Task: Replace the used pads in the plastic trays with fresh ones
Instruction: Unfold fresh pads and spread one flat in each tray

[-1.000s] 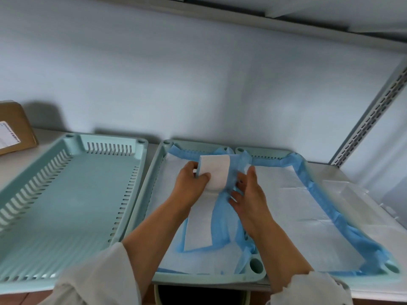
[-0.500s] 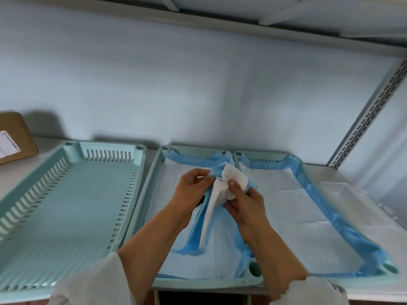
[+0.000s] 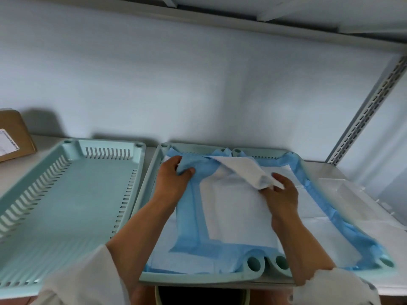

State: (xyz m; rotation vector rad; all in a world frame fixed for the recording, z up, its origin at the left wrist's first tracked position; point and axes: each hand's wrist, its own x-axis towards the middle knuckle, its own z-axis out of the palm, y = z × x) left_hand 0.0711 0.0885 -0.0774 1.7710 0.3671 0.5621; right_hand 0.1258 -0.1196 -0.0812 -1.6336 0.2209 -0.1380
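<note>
Three mint plastic trays stand side by side on the shelf. The left tray [image 3: 66, 194] holds no pad. A blue-edged white pad lines the middle tray [image 3: 152, 179], and another lines the right tray [image 3: 387, 263]. Over the middle tray a further blue-and-white pad [image 3: 233, 208] is partly unfolded. My left hand [image 3: 174, 179] pinches its blue edge at the far left. My right hand [image 3: 282, 194] grips its white folded corner, lifted and pulled to the right.
A brown cardboard box [image 3: 13, 135] sits at the far left against the wall. A clear plastic container [image 3: 352, 194] lies right of the trays. A perforated shelf upright [image 3: 370, 111] rises at the right, and another shelf is overhead.
The narrow folded pad held between both hands has been spread apart: my left hand moved left with the blue edge, my right hand moved right with the white corner.
</note>
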